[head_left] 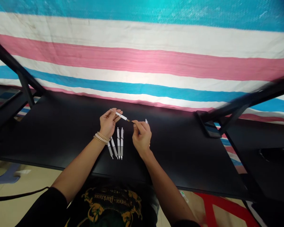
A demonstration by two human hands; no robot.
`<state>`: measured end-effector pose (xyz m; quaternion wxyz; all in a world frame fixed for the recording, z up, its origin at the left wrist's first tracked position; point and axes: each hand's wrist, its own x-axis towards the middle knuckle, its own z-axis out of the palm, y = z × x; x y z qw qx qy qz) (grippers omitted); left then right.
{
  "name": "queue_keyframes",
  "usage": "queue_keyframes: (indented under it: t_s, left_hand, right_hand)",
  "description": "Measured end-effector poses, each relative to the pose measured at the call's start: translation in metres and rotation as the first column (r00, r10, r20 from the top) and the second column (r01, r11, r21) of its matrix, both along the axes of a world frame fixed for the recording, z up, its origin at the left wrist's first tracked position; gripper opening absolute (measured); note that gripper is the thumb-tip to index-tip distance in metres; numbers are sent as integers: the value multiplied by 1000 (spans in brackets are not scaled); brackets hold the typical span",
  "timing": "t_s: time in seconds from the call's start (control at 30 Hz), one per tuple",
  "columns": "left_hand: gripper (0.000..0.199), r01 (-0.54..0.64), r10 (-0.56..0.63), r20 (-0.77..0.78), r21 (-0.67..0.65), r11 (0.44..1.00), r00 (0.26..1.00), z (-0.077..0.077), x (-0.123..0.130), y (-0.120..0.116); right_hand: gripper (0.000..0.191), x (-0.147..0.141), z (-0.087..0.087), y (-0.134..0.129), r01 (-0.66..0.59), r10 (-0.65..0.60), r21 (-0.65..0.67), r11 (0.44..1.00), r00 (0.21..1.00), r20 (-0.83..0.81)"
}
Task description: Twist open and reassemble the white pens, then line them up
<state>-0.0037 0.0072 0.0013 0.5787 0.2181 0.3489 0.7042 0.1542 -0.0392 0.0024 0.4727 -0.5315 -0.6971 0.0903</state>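
Note:
In the head view my left hand (109,122), with coiled bands at its wrist, pinches a white pen barrel (121,116) above the black table. My right hand (142,135) is closed on a thin dark pen refill (130,121), whose end meets the barrel's open right end. How far the refill sits inside cannot be seen. Several white-and-grey click pens (122,143) lie side by side below the hands, tips toward me. My left hand and wrist partly cover the leftmost ones. Behind my right hand a small white pen part (146,121) shows; the rest is hidden.
The black table (180,151) runs across, with a striped sheet (142,63) hanging at its far edge. Black metal supports (25,85) stand at both sides. A red stool-like frame (210,208) is on the floor at lower right.

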Motion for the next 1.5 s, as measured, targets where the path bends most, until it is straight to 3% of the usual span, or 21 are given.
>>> queue_keyframes:
  t_s: [0.1, 0.27, 0.37, 0.47, 0.97, 1.07, 1.3, 1.4, 1.5]
  left_hand:
    - [29, 60, -59, -50, 15, 998, 997, 1, 10, -5]
    - [31, 47, -47, -48, 0, 999, 998, 0, 12, -6]
    - [31, 53, -53, -45, 1, 999, 998, 0, 9, -5]
    - [31, 58, -57, -42, 9, 998, 997, 0, 9, -4]
    - [32, 52, -51, -52, 18, 998, 997, 0, 9, -5]
    - [32, 51, -50, -59, 11, 999, 997, 1, 9, -5]
    - [35, 70, -69, -74, 4, 998, 995, 3, 9, -7]
    - [32, 120, -119, -64, 14, 993, 991, 8, 9, -8]
    - [26, 228, -228, 80, 6, 974, 970, 18, 7, -9]
  right_hand:
    - [26, -6, -1, -1, -36, 36, -17, 999, 999, -17]
    - [35, -10, -3, -4, -72, 75, 27, 997, 991, -112]
    - [29, -9, -4, -5, -99, 77, -90, 991, 972, -224]
    - [37, -7, -2, -5, -116, 68, -142, 983, 950, -306]
    - [20, 0, -1, -1, -245, 155, -235, 941, 926, -344]
    - [21, 1, 0, -1, -227, 145, -230, 947, 935, -324]
    - [23, 3, -1, -1, -311, 225, -279, 908, 927, -300]
    - [24, 2, -3, -1, -334, 246, -331, 883, 928, -281]
    - [26, -2, -2, -3, -381, 280, -344, 858, 909, -308]
